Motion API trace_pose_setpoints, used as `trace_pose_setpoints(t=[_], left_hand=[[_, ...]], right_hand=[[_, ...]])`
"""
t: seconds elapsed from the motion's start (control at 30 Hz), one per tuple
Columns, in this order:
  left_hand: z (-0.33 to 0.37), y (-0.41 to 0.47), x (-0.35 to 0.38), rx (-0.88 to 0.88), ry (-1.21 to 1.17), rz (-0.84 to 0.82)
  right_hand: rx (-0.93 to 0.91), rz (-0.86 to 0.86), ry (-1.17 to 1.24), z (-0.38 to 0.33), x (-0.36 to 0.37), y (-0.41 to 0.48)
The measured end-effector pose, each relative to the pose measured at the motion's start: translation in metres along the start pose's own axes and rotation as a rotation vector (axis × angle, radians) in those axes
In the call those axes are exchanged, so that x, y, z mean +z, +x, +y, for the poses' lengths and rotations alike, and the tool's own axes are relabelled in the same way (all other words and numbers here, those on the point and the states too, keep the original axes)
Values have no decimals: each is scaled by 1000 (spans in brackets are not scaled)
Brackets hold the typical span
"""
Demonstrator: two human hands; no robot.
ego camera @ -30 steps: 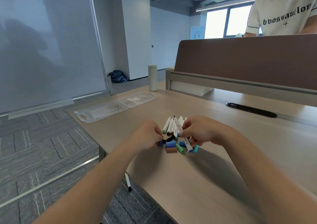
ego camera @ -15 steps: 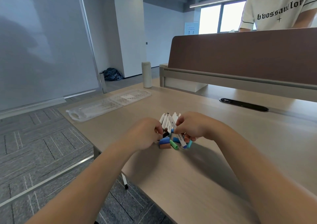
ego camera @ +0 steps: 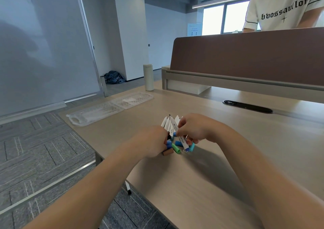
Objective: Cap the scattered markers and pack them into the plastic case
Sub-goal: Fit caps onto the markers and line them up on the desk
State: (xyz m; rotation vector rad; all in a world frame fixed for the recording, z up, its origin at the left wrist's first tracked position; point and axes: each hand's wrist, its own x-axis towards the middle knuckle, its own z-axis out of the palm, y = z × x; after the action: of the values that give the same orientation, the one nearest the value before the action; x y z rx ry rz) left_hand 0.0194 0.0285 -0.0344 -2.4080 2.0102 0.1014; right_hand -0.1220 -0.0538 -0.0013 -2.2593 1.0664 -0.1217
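Working from the head view only. Right hand [ego camera: 194, 130] pinches one white marker [ego camera: 181, 139] mid-barrel, thumb and fingertips pressed on it. Its blue end points near, its dark tip far. Left hand [ego camera: 154, 141] is curled into the pile's left edge with the fingers hidden, so I can't tell if it holds a cap or just steadies things. The other markers [ego camera: 168, 125] lie fanned on the table [ego camera: 192, 185] between both hands. Loose caps [ego camera: 175, 148] sit just near of them: green, blue, brown, teal. Plastic case [ego camera: 108, 108] lies open at far left, well apart from the pile.

My call: capping step, early. The case looks empty from here. To do it well:
- match cap colour to the marker
- line the cap up with the nib axis
- push straight until seated, no skew
- keep the pile corralled, since round barrels and caps will likely roll on that smooth tabletop

Materials:
- barrels: glossy white plastic, slim cylinders, printed text
- caps: short coloured tubes
- case: clear, thin, ribbed slots, two halves laid flat, handle cut-out at the left end
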Motion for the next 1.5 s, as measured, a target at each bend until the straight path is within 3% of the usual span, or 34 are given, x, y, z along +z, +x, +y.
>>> trace_pose_setpoints(t=[0.07, 0.33, 0.6, 1.07, 1.5], left_hand=[[-4, -2, -2, -7, -89, 43], [-27, -6, -4, -111, -943, 239], [-26, -7, -4, -141, -1249, 242], [-23, -7, -4, -143, -1226, 316], [-23, -10, -9, -107, -1154, 353]], right_hand=[[-4, 4, -8, -1, -1, 0], [-48, 31, -28, -2, -4, -1], [-36, -16, -56, -3, -3, -2], [-40, -95, -98, -4, -1, -6], [-131, -44, -146, -9, -2, -9]])
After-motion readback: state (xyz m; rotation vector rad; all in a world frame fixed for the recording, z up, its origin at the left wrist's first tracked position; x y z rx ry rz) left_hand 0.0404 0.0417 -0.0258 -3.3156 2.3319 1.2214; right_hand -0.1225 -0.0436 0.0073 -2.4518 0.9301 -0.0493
